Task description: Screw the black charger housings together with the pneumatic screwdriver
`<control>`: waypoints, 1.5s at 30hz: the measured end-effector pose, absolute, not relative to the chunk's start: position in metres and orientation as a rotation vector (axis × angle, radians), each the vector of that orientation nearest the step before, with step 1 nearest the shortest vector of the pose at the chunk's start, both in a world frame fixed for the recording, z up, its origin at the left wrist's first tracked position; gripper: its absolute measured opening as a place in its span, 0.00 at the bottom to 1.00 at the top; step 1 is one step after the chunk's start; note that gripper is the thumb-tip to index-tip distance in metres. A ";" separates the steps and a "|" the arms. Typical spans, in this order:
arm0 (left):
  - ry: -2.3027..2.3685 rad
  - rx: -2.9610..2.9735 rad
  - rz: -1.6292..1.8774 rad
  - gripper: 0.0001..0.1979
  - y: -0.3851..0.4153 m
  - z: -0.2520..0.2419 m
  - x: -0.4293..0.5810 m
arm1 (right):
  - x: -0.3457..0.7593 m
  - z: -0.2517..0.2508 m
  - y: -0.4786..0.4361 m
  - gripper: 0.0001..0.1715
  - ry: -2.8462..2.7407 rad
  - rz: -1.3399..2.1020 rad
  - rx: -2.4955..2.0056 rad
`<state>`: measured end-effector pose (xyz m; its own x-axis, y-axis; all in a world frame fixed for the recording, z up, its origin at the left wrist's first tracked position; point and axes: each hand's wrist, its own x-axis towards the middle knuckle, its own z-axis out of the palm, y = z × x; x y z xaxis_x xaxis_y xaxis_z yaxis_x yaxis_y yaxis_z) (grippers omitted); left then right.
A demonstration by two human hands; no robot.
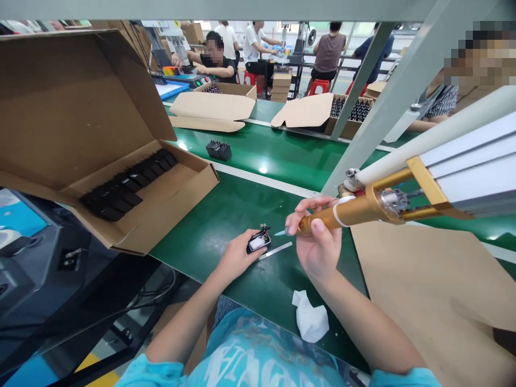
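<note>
My left hand (237, 256) is closed on a small black charger part (258, 241) with a white inside and metal prongs, held down on the green belt (242, 209). My right hand (316, 236) grips the gold barrel of a dispensing tool (350, 210) that hangs from an arm on the right. Its pale blue tip (281, 233) points at the part, a short gap away. A thin metal strip (276, 250) lies on the belt just below the part.
An open cardboard box (133, 185) with rows of black parts stands at the left. A crumpled white cloth (309, 318) lies near the belt's front edge, brown cardboard (423, 290) to the right. A black part cluster (219, 150) sits farther up. Other people work at the back.
</note>
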<state>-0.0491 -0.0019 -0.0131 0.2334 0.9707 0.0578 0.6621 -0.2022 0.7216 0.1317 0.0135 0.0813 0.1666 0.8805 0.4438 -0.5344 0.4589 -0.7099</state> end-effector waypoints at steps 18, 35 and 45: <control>1.499 1.993 1.051 0.13 -0.014 0.020 -0.031 | 0.122 0.083 0.005 0.13 -0.958 0.993 -0.451; 1.522 1.871 1.036 0.15 -0.017 0.014 -0.032 | 0.117 0.087 0.003 0.19 -0.984 1.016 -0.490; 1.383 1.918 1.117 0.22 -0.010 0.009 -0.021 | 0.108 0.092 0.002 0.15 -1.001 1.060 -0.445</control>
